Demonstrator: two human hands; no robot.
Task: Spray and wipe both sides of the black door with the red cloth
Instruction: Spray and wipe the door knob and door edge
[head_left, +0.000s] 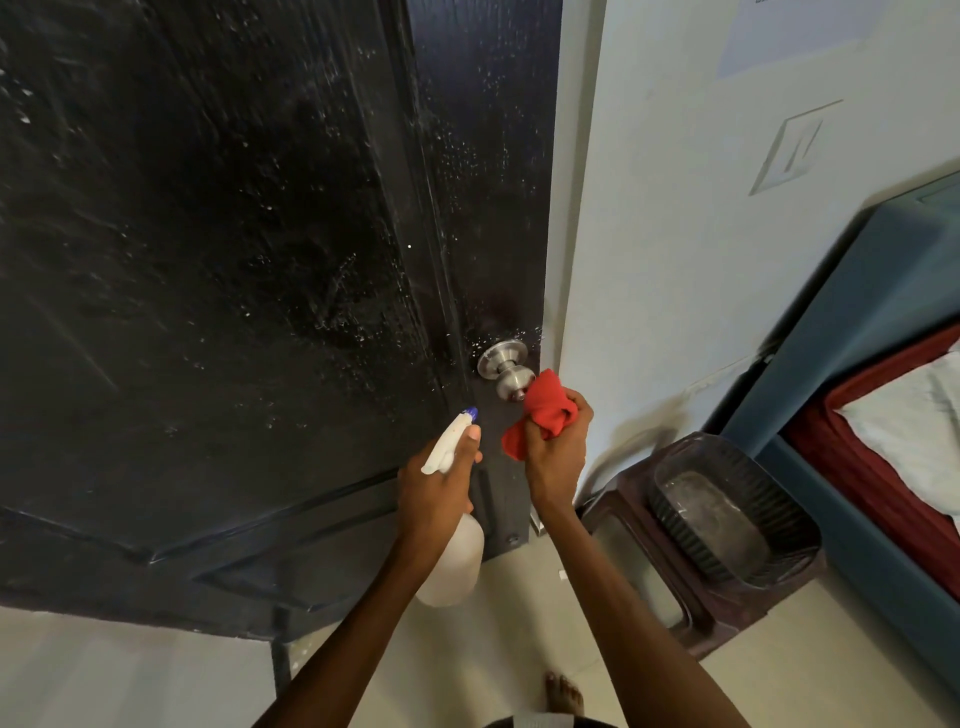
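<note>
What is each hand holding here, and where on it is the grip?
Left hand grips the spray bottle at its neck, below the trigger head. Right hand holds the red cloth, bunched in its fingers.

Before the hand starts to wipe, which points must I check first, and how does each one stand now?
1. Crumpled red cloth held firmly in the right hand: ok.
2. White plastic spray bottle gripped by the left hand, blue nozzle facing the door: ok.
3. Black wooden door wet with spray droplets: ok.
4. Cloth pressed flat on the door panel: not ok; it is bunched beside the round silver metal knob.
5. Other side of the door sprayed: cannot tell.
6. Door shut firmly enough to take pressure: cannot tell.
</note>
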